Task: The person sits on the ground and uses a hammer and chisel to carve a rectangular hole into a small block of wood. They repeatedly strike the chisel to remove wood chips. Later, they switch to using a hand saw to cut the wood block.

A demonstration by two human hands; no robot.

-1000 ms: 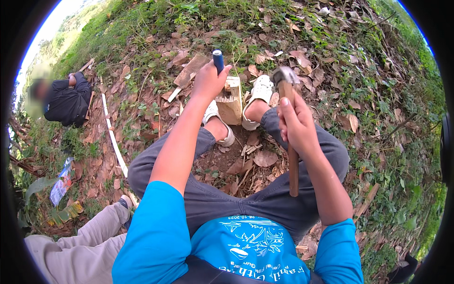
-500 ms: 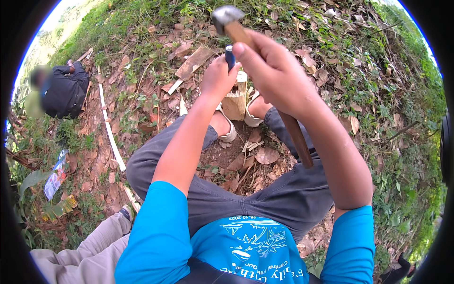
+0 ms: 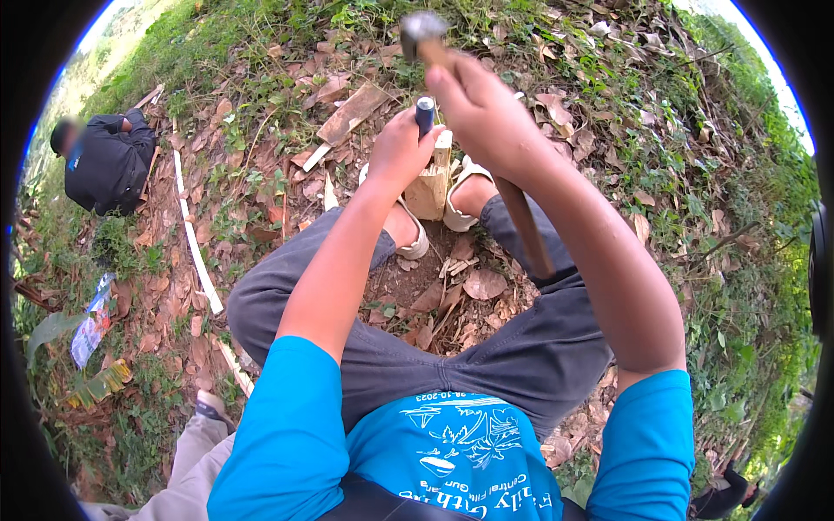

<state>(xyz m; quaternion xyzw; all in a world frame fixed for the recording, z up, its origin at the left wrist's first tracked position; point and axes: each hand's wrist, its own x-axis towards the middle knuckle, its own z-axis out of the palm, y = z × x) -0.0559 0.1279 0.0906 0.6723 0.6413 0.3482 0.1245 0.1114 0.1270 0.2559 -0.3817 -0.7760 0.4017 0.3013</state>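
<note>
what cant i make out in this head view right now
In the head view:
Blue-handled tool: lower end hidden behind the left grip.
Wooden block: partly covered by the left grip.
Hammer head: motion-blurred.
Hammer handle: middle hidden behind the right grip.
Person in pale trousers: upper body cut off by the picture's edge.

Bright daylight, the sky [image 3: 102, 31] washed out at ten o'clock. The hammer head [image 3: 422, 36] blurs near twelve; fisheye distortion bends the edges.
</note>
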